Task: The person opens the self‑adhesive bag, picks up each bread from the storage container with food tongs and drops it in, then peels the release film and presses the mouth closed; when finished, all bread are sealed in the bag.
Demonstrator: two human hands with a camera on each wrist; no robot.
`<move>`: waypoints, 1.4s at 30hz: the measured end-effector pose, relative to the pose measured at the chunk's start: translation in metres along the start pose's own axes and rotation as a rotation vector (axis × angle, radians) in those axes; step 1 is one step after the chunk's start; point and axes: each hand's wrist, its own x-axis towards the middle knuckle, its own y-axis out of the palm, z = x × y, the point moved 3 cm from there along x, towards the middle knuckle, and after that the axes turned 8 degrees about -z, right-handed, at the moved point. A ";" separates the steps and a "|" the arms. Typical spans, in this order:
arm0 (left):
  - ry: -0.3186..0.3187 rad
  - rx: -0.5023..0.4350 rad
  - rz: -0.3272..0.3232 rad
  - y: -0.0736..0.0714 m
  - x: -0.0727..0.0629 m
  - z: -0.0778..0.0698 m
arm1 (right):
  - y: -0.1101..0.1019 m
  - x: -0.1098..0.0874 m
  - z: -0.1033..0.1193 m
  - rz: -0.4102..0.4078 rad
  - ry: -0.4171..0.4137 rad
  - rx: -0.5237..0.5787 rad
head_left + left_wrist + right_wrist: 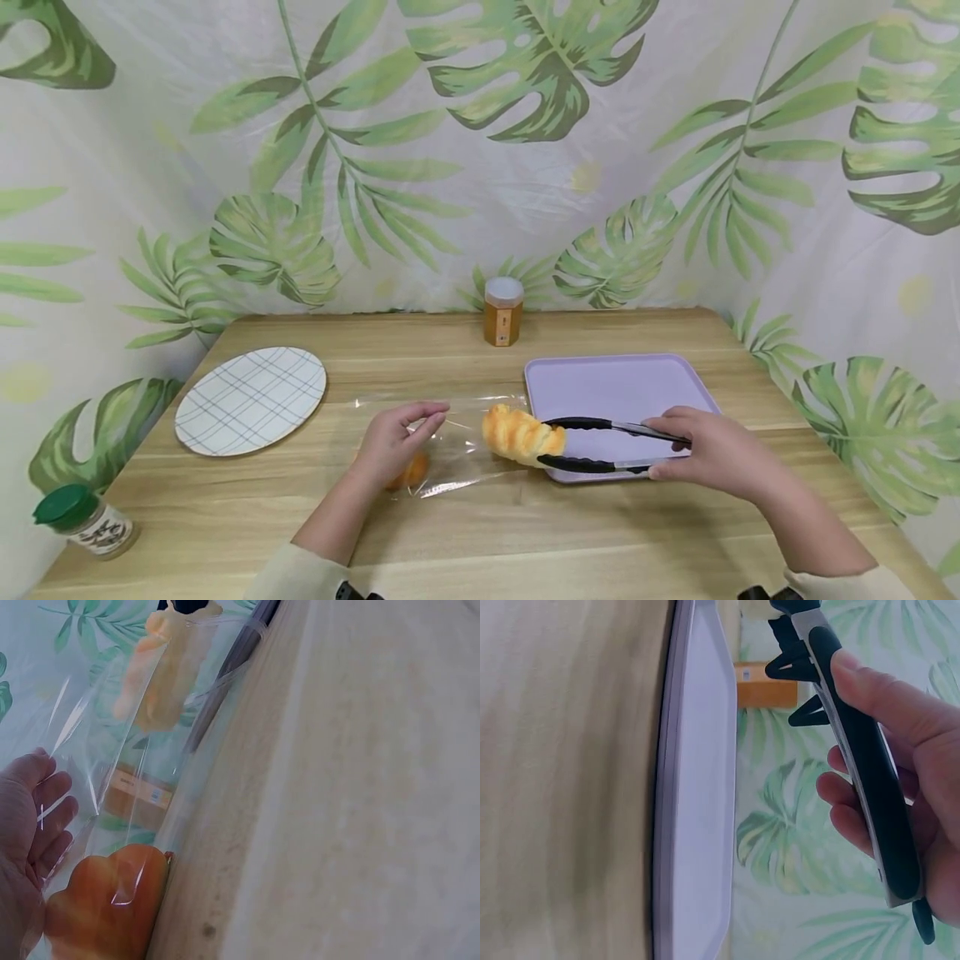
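My left hand (396,440) pinches the upper side of a clear plastic bag (461,467) between thumb and fingers. An orange-brown bread roll (112,900) lies inside the bag, partly hidden by that hand in the head view. With my right hand (716,454) I grip a pair of metal tongs (859,765) with black handles and black tips. Between the tips is a long, ridged, golden bread (516,435). Its far end overlaps the mouth of the bag, and in the left wrist view it shows through the clear film.
A lilac tray (615,379) lies under and behind the tongs. A jar with amber contents (502,323) stands at the back. On the left are a checked white plate (251,400) and a green-lidded shaker (90,521). A leaf-patterned cloth (480,167) hangs behind the table.
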 end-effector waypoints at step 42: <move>0.073 -0.061 0.033 0.006 -0.005 -0.009 | 0.056 0.094 0.047 0.147 -0.040 0.100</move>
